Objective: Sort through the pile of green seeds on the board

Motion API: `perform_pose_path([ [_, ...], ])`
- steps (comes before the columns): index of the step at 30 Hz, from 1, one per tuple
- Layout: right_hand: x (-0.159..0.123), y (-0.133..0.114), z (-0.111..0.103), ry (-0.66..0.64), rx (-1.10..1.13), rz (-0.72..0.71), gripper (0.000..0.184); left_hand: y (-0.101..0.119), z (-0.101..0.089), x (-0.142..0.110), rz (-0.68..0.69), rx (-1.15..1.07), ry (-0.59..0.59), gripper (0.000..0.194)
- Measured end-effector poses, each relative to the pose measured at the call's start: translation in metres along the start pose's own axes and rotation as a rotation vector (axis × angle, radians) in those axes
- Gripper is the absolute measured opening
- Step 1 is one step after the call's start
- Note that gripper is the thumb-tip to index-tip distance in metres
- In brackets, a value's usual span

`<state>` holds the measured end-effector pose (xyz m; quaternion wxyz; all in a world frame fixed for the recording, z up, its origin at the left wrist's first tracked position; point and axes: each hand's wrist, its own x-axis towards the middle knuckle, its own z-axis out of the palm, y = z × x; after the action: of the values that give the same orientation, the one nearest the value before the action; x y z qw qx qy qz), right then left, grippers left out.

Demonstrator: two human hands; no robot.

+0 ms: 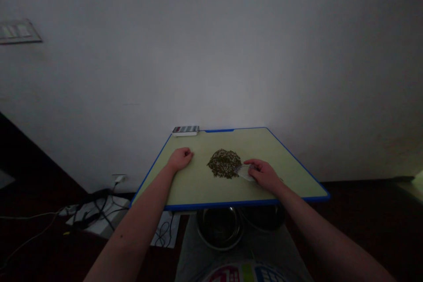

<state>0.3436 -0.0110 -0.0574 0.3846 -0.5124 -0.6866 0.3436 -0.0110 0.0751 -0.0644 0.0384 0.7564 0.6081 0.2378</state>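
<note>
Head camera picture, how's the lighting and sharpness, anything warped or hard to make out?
Head view: dim overall, with the wall brightest near its middle and the floor almost black; bowls under the board sink into shadow, showing faint glints; individual pieces in the pile look soft; wide-angle stretch towards the edges.

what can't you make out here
All in the head view:
- right hand's clear flat piece: part hidden by fingers
- left fist: inside hidden by curled fingers
- small brown-green pieces in the pile: too small to identify
- round shiny metal bowl: contents lost in shadow
- pale framed wall panel: blurred, cut by left edge
</note>
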Motion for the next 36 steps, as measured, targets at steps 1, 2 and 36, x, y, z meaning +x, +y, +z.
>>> perform_pose_path([
  [1, 0.000, -0.001, 0.000, -0.004, 0.000, 0.002, 0.040, 0.000, 0.000, 0.000, 0.001, 0.000, -0.001, 0.031],
  [2, 0.000, -0.001, 0.000, -0.006, -0.002, 0.007, 0.040, 0.001, -0.001, 0.000, 0.004, -0.001, -0.001, 0.031],
  [36, -0.001, 0.007, -0.003, 0.100, -0.374, -0.116, 0.033, 0.005, -0.003, 0.000, -0.025, -0.008, -0.022, 0.030],
])
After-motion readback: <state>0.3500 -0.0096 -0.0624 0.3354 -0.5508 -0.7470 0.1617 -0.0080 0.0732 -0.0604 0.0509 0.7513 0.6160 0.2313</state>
